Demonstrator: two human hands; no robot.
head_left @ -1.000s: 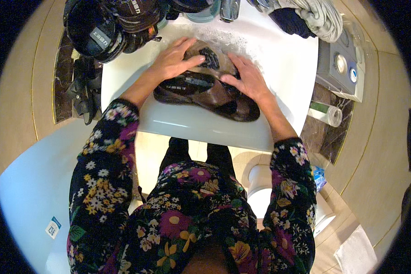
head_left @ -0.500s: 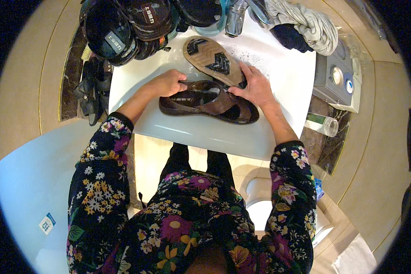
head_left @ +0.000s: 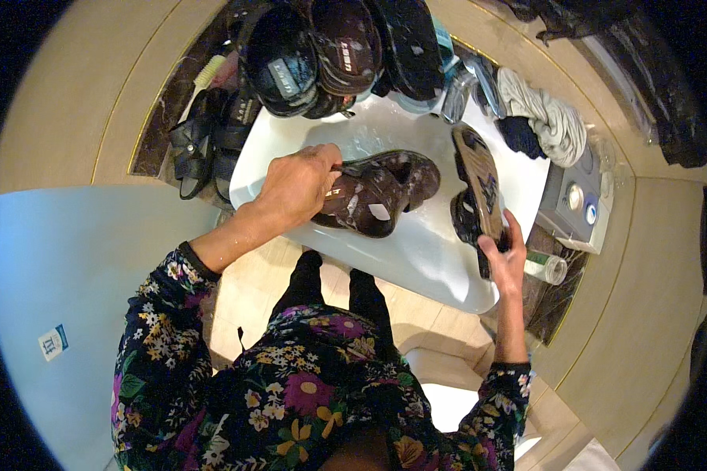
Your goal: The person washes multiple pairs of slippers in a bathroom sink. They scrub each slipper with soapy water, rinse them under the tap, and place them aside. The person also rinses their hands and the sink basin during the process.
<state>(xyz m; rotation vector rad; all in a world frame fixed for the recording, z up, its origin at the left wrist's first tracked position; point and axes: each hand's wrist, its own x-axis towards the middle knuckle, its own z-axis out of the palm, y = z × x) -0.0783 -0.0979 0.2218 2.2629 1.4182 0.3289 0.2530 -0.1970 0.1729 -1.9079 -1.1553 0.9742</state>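
A wet brown sandal point(head_left: 381, 188) with foam spots on its straps is over the white sink point(head_left: 440, 263), its inside and straps facing up. My left hand point(head_left: 298, 187) is closed around the sandal's left end. The other sandal point(head_left: 479, 169) of the pair stands tipped on its side in the right part of the sink, its tan and black patterned sole turned to the right. My right hand point(head_left: 507, 255) grips this sandal at its near end, thumb on the sole side. A gap separates the two sandals.
Several dark slippers point(head_left: 342, 51) are heaped at the sink's far edge, beside a metal faucet point(head_left: 458, 94). A grey cloth point(head_left: 542, 114) lies back right, near a grey box point(head_left: 577, 196) and a clear jar point(head_left: 550, 268). Black sandals point(head_left: 192, 145) and a brush point(head_left: 210, 71) are on the left.
The sole-up sandal has moved right and tipped onto its side in my right hand. The other sandal has turned, with its straps facing up, and my right hand has left it. My view has shifted.
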